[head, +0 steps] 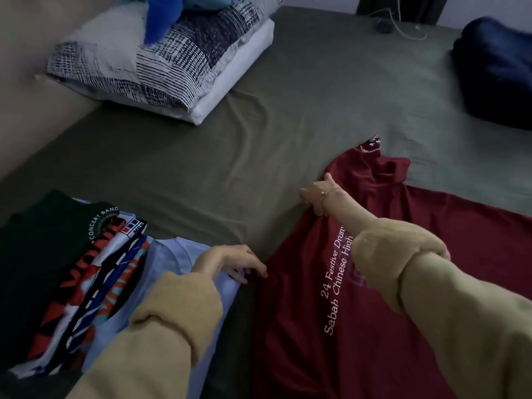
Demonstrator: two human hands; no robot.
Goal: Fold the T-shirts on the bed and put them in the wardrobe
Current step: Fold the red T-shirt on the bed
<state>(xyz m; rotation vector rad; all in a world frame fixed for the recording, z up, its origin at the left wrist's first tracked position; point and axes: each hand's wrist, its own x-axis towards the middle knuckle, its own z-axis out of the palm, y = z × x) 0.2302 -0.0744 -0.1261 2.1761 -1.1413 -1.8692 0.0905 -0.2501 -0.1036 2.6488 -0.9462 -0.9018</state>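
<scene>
Two hands work one garment: a maroon cotton T-shirt with pale lettering (383,326) lies spread on the right side of the olive-green bed sheet (230,156), its collar end bunched toward the far side. The right hand (316,197) reaches out along the shirt's left edge near the shoulder, thumb up, fingers curled down onto the cloth; it looks to be pinching that edge, though the fingertips themselves are hidden. The left hand (233,262) rests with loosely bent fingers at the shirt's nearer left edge, fingertips touching the maroon fabric just where it meets a light blue T-shirt (169,263); whether it has a real hold cannot be told.

Beside that, on the left, sits a pile of folded printed T-shirts (72,272), a dark green one uppermost at the far left.

As a judgement, the maroon shirt is light, limp and quick to wrinkle, with no stiffness to carry a fold by itself. It wants a pinch at two points along one side, shoulder and hem, so the edge travels over straight. The sheet beneath may drag and ruck with it.
</scene>
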